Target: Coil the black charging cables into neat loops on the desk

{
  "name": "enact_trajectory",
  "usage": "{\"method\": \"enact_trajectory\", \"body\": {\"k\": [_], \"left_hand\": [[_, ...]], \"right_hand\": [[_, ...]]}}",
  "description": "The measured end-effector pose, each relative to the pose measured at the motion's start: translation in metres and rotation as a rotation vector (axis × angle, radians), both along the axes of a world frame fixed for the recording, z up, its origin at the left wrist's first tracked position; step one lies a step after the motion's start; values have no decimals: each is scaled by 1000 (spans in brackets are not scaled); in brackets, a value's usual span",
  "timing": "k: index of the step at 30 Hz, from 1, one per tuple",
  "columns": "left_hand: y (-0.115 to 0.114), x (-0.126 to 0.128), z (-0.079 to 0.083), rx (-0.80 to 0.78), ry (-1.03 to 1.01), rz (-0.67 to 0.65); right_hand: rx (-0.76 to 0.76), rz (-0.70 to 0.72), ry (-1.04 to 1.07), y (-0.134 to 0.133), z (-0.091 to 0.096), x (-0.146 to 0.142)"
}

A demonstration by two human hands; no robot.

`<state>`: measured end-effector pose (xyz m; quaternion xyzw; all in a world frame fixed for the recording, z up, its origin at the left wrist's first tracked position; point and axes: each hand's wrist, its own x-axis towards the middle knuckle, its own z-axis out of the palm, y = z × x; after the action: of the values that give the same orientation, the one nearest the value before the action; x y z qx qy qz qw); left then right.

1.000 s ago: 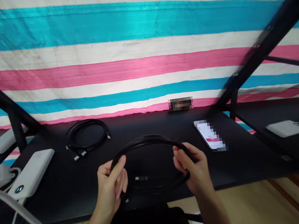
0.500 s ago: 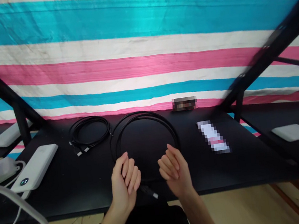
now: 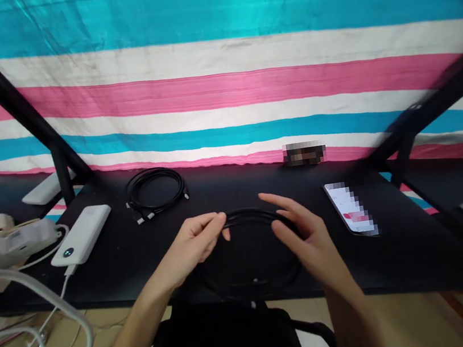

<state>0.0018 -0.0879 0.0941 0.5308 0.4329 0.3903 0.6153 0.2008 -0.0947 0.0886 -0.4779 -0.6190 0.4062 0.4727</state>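
Observation:
A coiled black cable (image 3: 246, 217) lies near the front edge of the black table (image 3: 398, 253), its metal plug ends hanging at the near side. My left hand (image 3: 200, 240) pinches the far left part of the coil between thumb and fingertips. My right hand (image 3: 304, 232) reaches over the right side of the coil with fingers spread and extended, touching or just above the cable.
A second coiled black cable (image 3: 154, 190) lies at the back left. A white power bank (image 3: 80, 235) sits left of it, a phone (image 3: 351, 208) to the right. White cables and a power strip (image 3: 4, 243) crowd the far left. Black frame bars (image 3: 10, 101) slant on both sides.
The coil has come from the table's middle back to the near edge. My left hand now pinches it; half a second ago both hands were off it. My head turned left.

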Motion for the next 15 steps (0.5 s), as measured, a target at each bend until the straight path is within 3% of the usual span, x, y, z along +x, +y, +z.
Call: {"method": "enact_trajectory", "body": {"k": [2,4,9,12,15], "left_hand": [[1,5,6,91,112,-17],[1,4,10,147,166,-40],[-2,-15,8,107,40,-57],[-4,-23,4,87,-83,86],[-3,-22,0,25,-322,269]], "right_hand": [[65,-17,-162,-6,9,-11],[74,13,-189,-9,14,-17],[21,-2,1,-9,11,-1],[-61,51,139,-4,0,6],[-148,123,448,3,-12,3]]}}
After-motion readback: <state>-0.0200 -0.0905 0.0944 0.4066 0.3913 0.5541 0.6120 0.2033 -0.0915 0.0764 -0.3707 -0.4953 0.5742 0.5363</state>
